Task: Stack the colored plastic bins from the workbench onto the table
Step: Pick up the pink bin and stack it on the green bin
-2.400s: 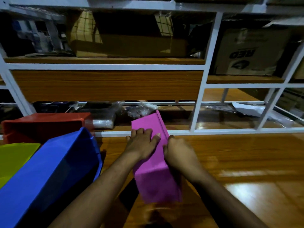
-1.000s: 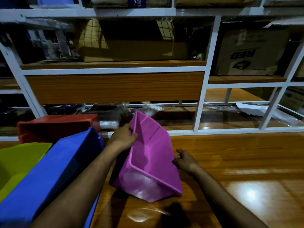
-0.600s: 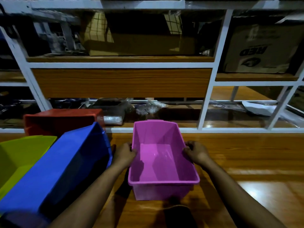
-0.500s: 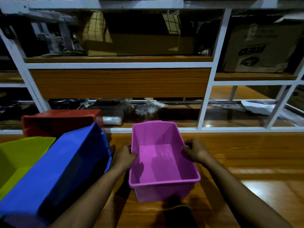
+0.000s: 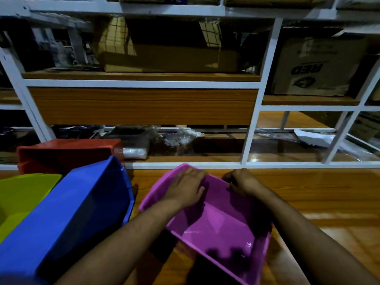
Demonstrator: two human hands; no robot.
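Note:
A pink plastic bin stands open side up on the wooden workbench, turned at an angle. My left hand lies over its far left rim with fingers curled onto the edge. My right hand grips the far rim beside it. To the left, a blue bin lies tilted on its side, a yellow-green bin sits at the left edge, and a red bin stands behind them.
A white metal shelving frame with wooden shelves rises right behind the bench. Cardboard boxes and plastic-wrapped items fill the shelves.
The pink bin was flipped from upside down to open side up, then rotated and pulled nearer. Both hands shifted from its side rims to the far rim.

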